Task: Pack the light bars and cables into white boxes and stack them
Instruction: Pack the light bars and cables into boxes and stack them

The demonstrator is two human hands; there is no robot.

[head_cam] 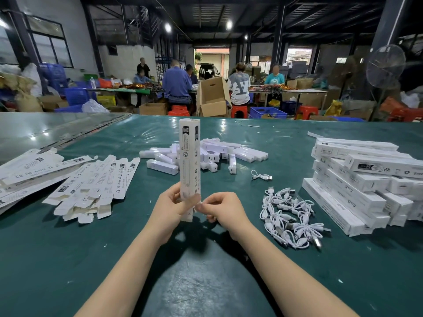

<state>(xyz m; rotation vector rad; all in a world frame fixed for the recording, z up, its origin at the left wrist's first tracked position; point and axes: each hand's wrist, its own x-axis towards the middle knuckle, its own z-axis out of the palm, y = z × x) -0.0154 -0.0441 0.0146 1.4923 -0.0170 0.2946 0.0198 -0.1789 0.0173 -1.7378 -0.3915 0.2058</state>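
Observation:
A long white box [189, 156] stands upright at the middle of the green table [206, 282]. My left hand [170, 208] grips its lower part. My right hand [220, 208] pinches the flap at the box's lower end. Behind the box lies a heap of white light bars [212, 153]. A tangle of white cables [289, 218] lies to the right of my right hand, and one single cable [261, 176] lies apart behind it. Packed white boxes [366, 179] are stacked at the right edge.
Flat unfolded box blanks [91, 186] are fanned out on the left, with more blanks [29, 170] further left. Beyond the table, several people sit at work benches among cardboard cartons [212, 99], blue crates and red stools. A standing fan [385, 65] is at far right.

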